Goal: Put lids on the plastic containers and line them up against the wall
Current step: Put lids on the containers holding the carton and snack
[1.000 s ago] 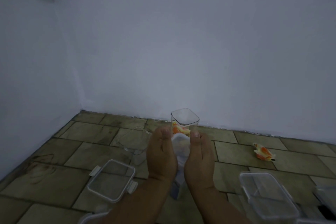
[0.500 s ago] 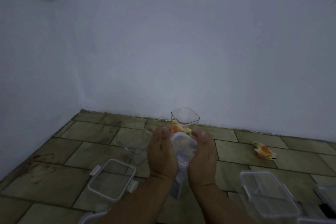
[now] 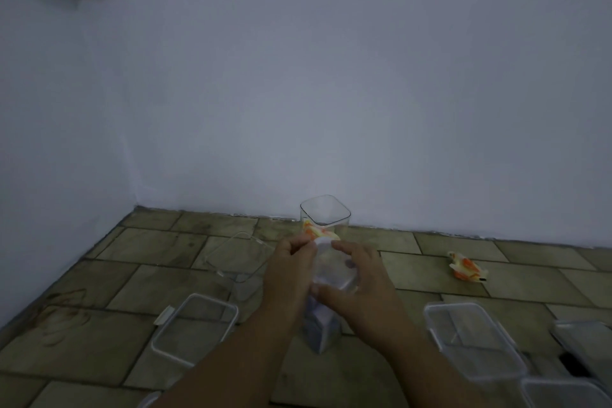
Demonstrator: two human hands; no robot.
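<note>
Both hands meet over a whitish lid that sits on top of a tall clear container. The left hand curls its fingers round the lid's left edge, knuckles up and fingertips at the far left corner. The right hand lies over the right side, its fingers bent across the far edge and its thumb hooked at the near edge, so the lid is pinched between thumb and fingers. Whether the lid is fully seated on the rim cannot be told. Both forearms come in from the bottom of the view and converge on the container, which stands upright on the tiled floor, well short of the wall.

Just behind the hands lies an orange and white wrapper. Beyond it, a 2nd tall container stands open and upright close against the foot of the wall. To the left, an open clear tub stands near the left hand. Nearer the camera sits a flat rectangular container with a latch at its side. To the right are another flat clear container and 2 more at the frame's edge. A 2nd orange and white wrapper lies apart on the tiles at the right.
</note>
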